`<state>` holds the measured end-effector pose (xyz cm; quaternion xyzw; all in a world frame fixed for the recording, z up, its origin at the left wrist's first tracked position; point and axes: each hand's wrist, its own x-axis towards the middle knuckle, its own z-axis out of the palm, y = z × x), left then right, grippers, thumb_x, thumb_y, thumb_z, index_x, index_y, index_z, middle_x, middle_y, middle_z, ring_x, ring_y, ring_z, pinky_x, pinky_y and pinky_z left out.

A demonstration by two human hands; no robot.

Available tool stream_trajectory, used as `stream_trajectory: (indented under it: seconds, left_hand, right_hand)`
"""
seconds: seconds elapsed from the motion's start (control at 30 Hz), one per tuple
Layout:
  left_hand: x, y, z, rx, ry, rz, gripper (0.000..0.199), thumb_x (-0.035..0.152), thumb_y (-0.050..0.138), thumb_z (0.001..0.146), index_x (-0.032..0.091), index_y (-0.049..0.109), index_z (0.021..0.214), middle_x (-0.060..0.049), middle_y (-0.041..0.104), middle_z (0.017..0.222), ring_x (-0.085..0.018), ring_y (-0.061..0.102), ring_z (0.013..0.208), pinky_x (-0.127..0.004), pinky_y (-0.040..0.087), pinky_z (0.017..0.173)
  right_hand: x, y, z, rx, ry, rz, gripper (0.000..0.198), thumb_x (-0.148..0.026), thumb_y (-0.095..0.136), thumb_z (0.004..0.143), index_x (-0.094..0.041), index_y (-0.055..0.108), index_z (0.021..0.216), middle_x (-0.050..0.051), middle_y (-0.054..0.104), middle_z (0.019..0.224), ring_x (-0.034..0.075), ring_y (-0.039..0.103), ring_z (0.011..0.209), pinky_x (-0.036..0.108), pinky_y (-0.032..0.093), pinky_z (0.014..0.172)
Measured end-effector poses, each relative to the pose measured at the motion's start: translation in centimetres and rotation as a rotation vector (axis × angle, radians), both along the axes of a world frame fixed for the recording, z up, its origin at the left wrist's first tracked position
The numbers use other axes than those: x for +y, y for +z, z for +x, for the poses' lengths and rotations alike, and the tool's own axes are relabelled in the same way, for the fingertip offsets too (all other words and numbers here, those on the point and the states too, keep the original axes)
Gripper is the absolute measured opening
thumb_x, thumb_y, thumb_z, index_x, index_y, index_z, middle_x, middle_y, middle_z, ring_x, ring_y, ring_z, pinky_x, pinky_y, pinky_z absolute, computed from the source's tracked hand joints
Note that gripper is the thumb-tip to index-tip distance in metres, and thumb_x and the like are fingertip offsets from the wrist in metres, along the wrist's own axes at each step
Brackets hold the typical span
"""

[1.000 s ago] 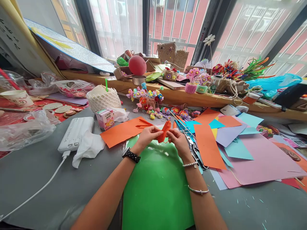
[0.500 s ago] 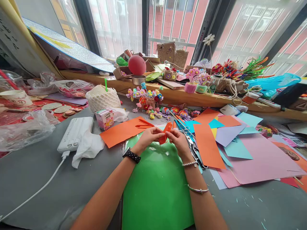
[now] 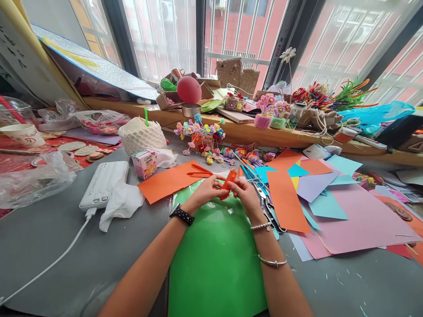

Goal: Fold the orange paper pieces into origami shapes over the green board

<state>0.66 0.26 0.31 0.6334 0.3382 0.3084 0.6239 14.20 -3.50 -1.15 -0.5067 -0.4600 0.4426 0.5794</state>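
A small piece of folded orange paper [image 3: 228,184] is held between both hands above the far end of a shiny green mat [image 3: 218,259]. My left hand [image 3: 209,190] pinches its left side, with the fingers bent. Thumb and fingertips of my right hand [image 3: 245,192] grip the right side. Behind my left hand lies an orange paper sheet [image 3: 165,182] with folded orange strips [image 3: 200,171] on it. Scissors [image 3: 264,193] and other metal tools lie just right of my right hand, beside an orange paper rectangle [image 3: 287,202].
Coloured paper sheets [image 3: 370,215] spread over the right side. At left are a white power bank [image 3: 104,185] with a cable, a crumpled tissue [image 3: 122,202], a small pink box [image 3: 144,164] and a netted coconut [image 3: 142,134]. Crocheted flowers [image 3: 200,132] stand behind.
The folded orange paper has turned slightly in my fingers, and the fingers of my left hand have shifted on it. Everything around stays in place.
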Motion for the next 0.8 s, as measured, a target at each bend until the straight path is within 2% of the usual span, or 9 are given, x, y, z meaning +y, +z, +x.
stream_trajectory:
  seconds: [0.37,0.63,0.8]
  left_hand:
    - [0.4,-0.4,-0.1,0.013,-0.085,-0.024,0.049,0.027,0.070,0.056,0.012,0.045,0.095,0.001,0.056,0.061,-0.011,0.054,0.054,-0.021,0.039,0.052]
    - [0.1,-0.2,-0.2,0.104,-0.028,0.006,0.028,0.037,0.063,0.063,0.011,0.056,0.068,-0.001,0.056,0.060,-0.010,0.051,0.055,-0.020,0.037,0.052]
    - [-0.2,0.6,-0.4,0.145,-0.034,0.011,0.028,0.038,0.063,0.061,0.010,0.058,0.060,-0.001,0.057,0.057,-0.010,0.051,0.053,-0.020,0.037,0.053]
  right_hand:
    - [0.2,-0.5,0.0,0.045,-0.056,0.034,0.029,-0.041,0.058,0.065,-0.016,0.049,0.053,-0.007,0.038,0.043,0.005,0.031,0.040,0.020,0.023,0.042]
    - [0.1,-0.2,0.0,-0.112,-0.023,0.047,0.026,-0.039,0.061,0.062,-0.015,0.054,0.056,-0.005,0.043,0.047,0.006,0.033,0.043,0.021,0.026,0.044]
    - [-0.1,0.0,0.1,-0.023,0.025,0.052,0.026,-0.039,0.059,0.065,-0.015,0.054,0.056,-0.005,0.042,0.045,0.006,0.034,0.042,0.020,0.027,0.044]
